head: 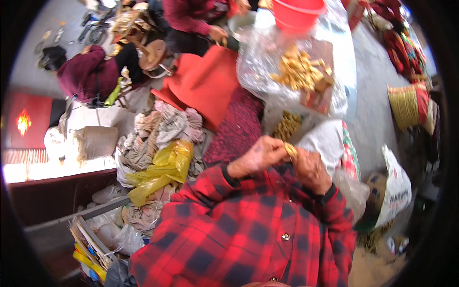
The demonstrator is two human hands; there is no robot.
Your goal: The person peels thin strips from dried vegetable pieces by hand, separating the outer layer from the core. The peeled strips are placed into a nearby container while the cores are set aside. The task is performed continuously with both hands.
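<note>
My left hand and my right hand meet in front of my chest, both pinching one small, pale yellow piece that looks like dried plant material. Its exact kind I cannot tell. Beyond the hands, a heap of similar yellow pieces lies on clear plastic sheeting over a table. Just past my fingers, a lower container or bag holds smaller brownish-yellow pieces. A white cloth lies beside my right hand.
A red plastic basin stands at the table's far end. A co-worker's hand is near a pale bucket; another person sits farther left. Rags and a yellow plastic bag lie at my left, a white sack at my right.
</note>
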